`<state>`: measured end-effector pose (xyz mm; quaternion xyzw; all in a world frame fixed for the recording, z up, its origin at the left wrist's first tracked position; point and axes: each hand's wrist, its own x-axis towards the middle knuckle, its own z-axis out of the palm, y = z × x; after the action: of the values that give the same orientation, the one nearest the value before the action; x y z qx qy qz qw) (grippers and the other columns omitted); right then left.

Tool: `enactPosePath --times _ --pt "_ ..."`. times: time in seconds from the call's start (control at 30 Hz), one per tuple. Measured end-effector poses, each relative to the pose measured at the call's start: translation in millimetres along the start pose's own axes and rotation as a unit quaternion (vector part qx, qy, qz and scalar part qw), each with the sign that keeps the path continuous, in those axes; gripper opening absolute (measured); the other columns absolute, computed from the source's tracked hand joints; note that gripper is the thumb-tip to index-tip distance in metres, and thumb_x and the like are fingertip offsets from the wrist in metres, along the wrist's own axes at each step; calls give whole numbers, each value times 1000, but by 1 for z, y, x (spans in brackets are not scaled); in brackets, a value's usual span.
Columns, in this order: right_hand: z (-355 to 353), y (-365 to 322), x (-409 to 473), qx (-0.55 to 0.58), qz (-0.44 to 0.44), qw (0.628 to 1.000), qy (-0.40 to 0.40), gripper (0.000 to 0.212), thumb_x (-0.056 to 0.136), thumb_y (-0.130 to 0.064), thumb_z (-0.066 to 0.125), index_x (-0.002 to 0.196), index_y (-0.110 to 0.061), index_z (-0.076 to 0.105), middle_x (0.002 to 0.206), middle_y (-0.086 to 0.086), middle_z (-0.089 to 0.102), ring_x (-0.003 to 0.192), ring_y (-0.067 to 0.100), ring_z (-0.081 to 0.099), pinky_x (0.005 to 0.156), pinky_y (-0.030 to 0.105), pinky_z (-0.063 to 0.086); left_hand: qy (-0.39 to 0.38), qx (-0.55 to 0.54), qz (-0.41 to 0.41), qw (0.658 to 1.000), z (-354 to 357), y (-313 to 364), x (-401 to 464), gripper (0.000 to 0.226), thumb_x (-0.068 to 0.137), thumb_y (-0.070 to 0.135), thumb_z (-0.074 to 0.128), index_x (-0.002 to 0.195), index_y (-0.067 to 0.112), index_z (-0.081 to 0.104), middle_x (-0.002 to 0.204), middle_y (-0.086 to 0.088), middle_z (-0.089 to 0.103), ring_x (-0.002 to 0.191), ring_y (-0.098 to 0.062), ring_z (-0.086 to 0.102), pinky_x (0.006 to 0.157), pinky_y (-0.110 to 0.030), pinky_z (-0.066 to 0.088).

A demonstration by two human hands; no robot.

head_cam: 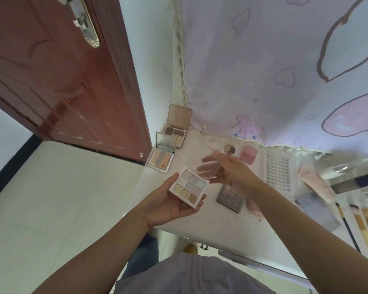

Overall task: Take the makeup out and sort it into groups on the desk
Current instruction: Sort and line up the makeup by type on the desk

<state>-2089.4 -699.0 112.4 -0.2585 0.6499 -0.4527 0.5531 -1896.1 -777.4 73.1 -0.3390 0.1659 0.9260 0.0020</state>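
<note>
Over white desk (210,219), left hand (172,206) cradles diagonal palette (189,187); right hand (232,168) pinches its lid (202,164).

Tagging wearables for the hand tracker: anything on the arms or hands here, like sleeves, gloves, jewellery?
Both forearms are bare up to the frame edge, with no sleeves in view. The left hand and right hand wear no gloves, and no rings, watch or bracelet show. The right hand is a little motion-blurred, so small jewellery there cannot be ruled out.

Brushes (361,225) run off the right edge; dark palette (232,197) partly hidden behind the right forearm, its lettering unreadable.
</note>
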Motion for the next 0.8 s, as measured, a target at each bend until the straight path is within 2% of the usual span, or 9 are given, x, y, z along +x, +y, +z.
enactPosePath --times 0.17,0.3,0.43,0.5,0.6,0.67,0.7,0.77,0.8 --pt "16 12 14 -44 -11 999 13 14 97 -15 49 99 -12 63 94 7 73 88 17 69 76 33 58 10 -8 13 1000 -18 6 -8 52 95 49 33 119 16 66 122 -22 60 108 -35 61 92 -44 49" --pt "24 14 35 -77 -21 995 67 16 97 -9 50 89 -15 63 88 5 72 80 14 67 66 25 57 63 27 4 998 -26 20 1 44 101 37 33 127 12 57 127 -19 59 117 -35 57 98 -47 47" --pt "11 5 66 -99 -41 981 160 20 96 -7 50 85 -19 62 83 2 70 81 17 66 69 25 56 121 -5 27 992 -7 49 29 31 99 18 44 123 1 53 114 -22 61 101 -34 60 92 -45 48" --pt "-1 1 83 -103 -45 973 200 22 95 -6 51 82 -21 62 82 1 69 81 17 66 76 30 56 137 -33 32 990 10 60 46 27 98 11 43 121 -2 52 114 -26 57 99 -36 57 97 -46 45" --pt "-20 -3 111 -113 -36 966 228 25 93 -6 52 79 -24 61 84 2 68 85 20 66 81 39 56 149 -119 38 981 33 72 76 17 97 2 37 100 -7 50 100 -28 56 91 -36 55 104 -46 40" --pt "-32 -5 131 -131 -34 963 235 27 92 -6 51 76 -26 61 84 2 66 89 24 65 81 41 56 172 -147 55 972 45 80 98 16 95 -2 33 88 -5 47 90 -25 54 82 -35 54 99 -43 42" --pt "-37 -6 140 -134 -33 962 236 28 92 -5 51 76 -26 61 84 3 65 91 27 65 80 40 56 189 -149 67 968 49 84 108 18 94 -4 32 82 -3 46 86 -24 54 77 -33 53 91 -42 45" --pt "-46 -7 159 -147 -28 960 237 24 92 -5 50 81 -23 62 90 4 65 93 27 64 75 34 55 215 -140 85 963 53 92 125 22 91 -7 30 76 -1 46 83 -23 54 72 -32 52 77 -37 46" --pt "-49 -7 167 -164 -27 957 239 19 92 -7 50 87 -20 63 94 4 65 91 25 63 72 29 54 224 -137 90 961 55 95 133 24 89 -8 29 76 -1 47 83 -23 55 73 -31 53 74 -35 45"
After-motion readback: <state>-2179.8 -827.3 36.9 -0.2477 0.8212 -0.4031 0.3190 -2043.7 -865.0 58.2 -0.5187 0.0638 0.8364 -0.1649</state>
